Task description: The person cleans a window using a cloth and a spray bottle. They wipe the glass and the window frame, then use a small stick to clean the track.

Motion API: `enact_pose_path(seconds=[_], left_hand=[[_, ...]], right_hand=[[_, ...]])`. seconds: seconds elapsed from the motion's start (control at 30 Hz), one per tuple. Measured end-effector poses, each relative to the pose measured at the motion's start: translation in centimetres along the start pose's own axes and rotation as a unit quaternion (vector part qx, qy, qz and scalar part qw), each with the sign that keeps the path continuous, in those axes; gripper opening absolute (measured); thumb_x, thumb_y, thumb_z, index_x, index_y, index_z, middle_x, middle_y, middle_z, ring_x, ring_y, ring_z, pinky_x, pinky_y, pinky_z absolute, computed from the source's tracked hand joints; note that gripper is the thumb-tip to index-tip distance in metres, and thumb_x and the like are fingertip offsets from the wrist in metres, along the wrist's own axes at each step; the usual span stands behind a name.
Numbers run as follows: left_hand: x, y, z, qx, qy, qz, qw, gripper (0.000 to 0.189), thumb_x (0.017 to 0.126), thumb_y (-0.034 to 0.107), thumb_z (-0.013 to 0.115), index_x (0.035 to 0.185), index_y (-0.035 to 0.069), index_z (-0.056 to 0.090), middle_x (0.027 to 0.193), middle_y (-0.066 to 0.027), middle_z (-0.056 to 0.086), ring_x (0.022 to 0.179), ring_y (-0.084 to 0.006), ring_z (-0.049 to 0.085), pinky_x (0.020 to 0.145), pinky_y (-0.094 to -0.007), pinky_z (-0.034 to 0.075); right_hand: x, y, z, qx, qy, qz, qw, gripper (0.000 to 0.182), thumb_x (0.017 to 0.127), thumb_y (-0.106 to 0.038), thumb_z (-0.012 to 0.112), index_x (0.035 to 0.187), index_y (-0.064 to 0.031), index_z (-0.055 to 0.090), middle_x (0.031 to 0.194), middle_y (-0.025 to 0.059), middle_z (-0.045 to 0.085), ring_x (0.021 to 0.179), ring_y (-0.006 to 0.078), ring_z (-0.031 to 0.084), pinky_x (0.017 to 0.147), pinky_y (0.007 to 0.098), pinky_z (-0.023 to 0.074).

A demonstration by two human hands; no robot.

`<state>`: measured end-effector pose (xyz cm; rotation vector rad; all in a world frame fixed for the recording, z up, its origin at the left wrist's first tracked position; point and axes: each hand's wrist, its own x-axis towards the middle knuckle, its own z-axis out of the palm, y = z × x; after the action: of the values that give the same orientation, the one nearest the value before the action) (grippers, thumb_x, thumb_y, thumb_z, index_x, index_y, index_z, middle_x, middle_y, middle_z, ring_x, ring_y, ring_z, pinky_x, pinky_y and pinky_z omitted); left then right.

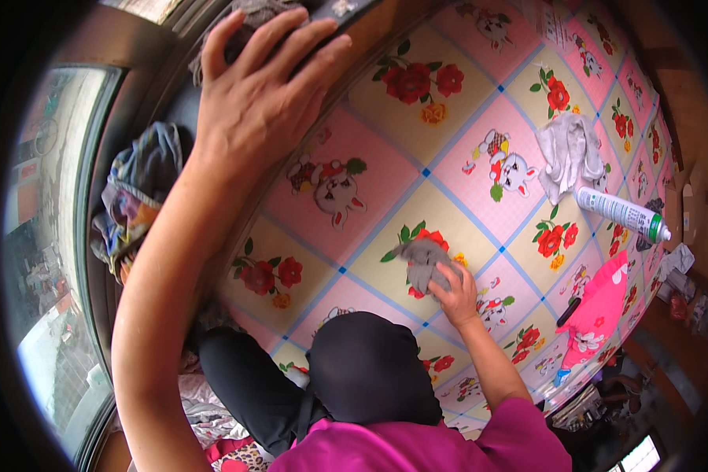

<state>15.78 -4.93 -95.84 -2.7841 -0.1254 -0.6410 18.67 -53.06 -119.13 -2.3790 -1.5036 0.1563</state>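
Observation:
My right hand point(457, 289) holds a crumpled grey cloth point(428, 264) against a plastic sheet point(383, 230) printed with roses and rabbits. Up at the left, my left hand point(265, 88) is stretched out with its fingers spread, by the dark window ledge. Beyond those fingers lies another grey cloth point(259, 16), partly covered by them; I cannot tell whether they touch it. A pale, rumpled cloth point(568, 152) lies on the printed sheet to the right. Against it lies a white spray can point(620, 213) with a green band and writing, on its side.
A window point(62, 248) runs along the left, with bundled multicoloured fabric point(141, 189) beside it. My black-trousered knee point(369, 369) is bent at the lower middle. At right lie a pink frilled fabric item point(596, 312) and a black, slim object point(568, 311).

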Motion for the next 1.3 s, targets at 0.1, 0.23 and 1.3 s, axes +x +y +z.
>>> enact_pose_path(seconds=[0.1, 0.23, 1.3], left_hand=[[0.0, -0.4, -0.3, 0.011, -0.030, -0.016, 0.999, 0.042, 0.088, 0.022, 0.068, 0.130, 0.024, 0.070, 0.137, 0.0075, 0.066, 0.132, -0.0123, 0.056, 0.119, -0.0460, 0.025], [0.9, -0.2, -0.6, -0.003, -0.048, -0.028, 0.998, 0.039, 0.090, 0.023, 0.066, 0.129, 0.023, 0.071, 0.137, 0.0075, 0.066, 0.132, -0.0113, 0.056, 0.119, -0.0446, 0.025], [2.6, -1.5, -2.1, -0.009, -0.166, -0.007, 0.986, 0.047, 0.096, 0.026, 0.062, 0.143, 0.027, 0.064, 0.150, 0.0067, 0.059, 0.134, -0.0118, 0.054, 0.122, -0.0465, 0.018]], right_hand=[[2.7, 4.3, 0.0, -0.046, 0.011, -0.035, 0.998, 0.025, 0.078, -0.018, 0.078, 0.100, -0.0288, 0.076, 0.139, -0.0025, 0.062, 0.124, 0.0341, 0.058, 0.097, 0.0437, 0.0551], [15.6, 17.1, -3.6, -0.181, 0.034, 0.089, 0.979, 0.043, 0.079, -0.001, 0.073, 0.117, -0.0220, 0.072, 0.142, 0.0040, 0.057, 0.122, 0.0354, 0.057, 0.097, 0.0461, 0.0533], [40.7, 23.5, -7.5, -0.010, 0.033, 0.318, 0.947, 0.072, 0.079, -0.012, 0.082, 0.145, -0.0234, 0.054, 0.152, 0.0123, 0.044, 0.131, 0.0441, 0.050, 0.105, 0.0525, 0.0503]])
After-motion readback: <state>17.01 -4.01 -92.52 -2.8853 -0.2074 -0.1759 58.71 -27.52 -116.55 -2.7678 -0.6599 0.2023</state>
